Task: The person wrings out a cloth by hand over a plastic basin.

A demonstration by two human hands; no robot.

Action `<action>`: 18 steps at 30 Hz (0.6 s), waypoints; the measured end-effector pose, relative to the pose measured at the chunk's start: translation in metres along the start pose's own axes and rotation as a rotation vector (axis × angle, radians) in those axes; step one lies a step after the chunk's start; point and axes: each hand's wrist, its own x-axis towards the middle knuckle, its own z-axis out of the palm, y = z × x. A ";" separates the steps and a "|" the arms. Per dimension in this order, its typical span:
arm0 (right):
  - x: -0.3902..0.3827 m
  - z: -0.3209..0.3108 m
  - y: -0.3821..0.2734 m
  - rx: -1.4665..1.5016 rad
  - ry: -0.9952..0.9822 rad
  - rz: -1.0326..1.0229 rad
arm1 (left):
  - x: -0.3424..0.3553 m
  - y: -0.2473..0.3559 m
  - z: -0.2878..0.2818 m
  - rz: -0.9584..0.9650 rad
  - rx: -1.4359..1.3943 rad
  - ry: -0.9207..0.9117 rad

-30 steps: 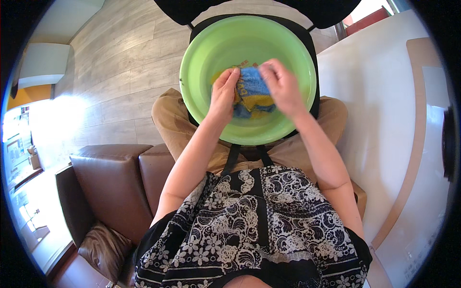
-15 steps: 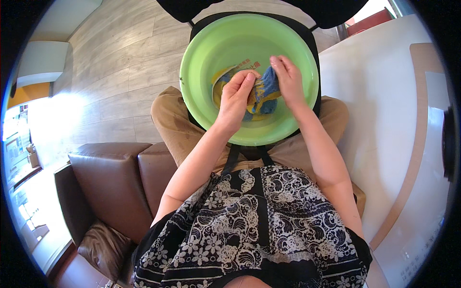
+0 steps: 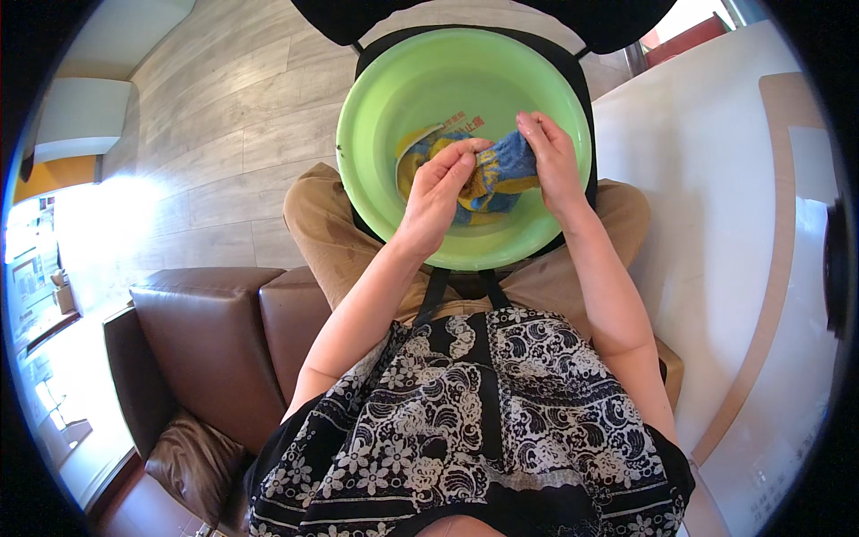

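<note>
A blue and yellow towel [image 3: 503,174] lies bunched in a light green basin [image 3: 358,192], part of it lifted between my two hands. My left hand [image 3: 440,183] pinches the middle of the towel, thumb pressed against the fingers. My right hand [image 3: 553,161] grips its right end near the basin's right wall, so a short stretch of cloth is drawn between the hands. The rest of the towel rests on the basin floor, partly hidden behind my left hand. Red printing shows on the basin bottom just beyond the towel.
The basin stands on a black chair [image 3: 586,107] between my knees. To the right is a white table [image 3: 680,197]. A brown leather sofa [image 3: 201,331] sits at the lower left, with a brown cushion [image 3: 192,461] on it. Wood-look flooring [image 3: 215,134] spreads at the far left.
My right hand has shifted slightly right, and the stretch of towel between my hands is spread wider. My left hand stays almost in place, still gripping the towel.
</note>
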 end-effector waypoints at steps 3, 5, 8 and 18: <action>-0.002 -0.001 -0.003 0.032 0.013 0.027 | -0.001 0.000 -0.001 -0.008 0.016 -0.001; -0.002 -0.002 -0.002 0.041 0.011 0.022 | -0.001 0.000 -0.001 -0.006 0.009 0.001; -0.004 -0.003 -0.003 0.072 0.017 0.040 | -0.002 0.001 0.001 0.008 0.003 0.014; -0.003 -0.007 0.003 0.087 -0.009 0.056 | -0.001 -0.007 -0.005 0.036 -0.040 0.112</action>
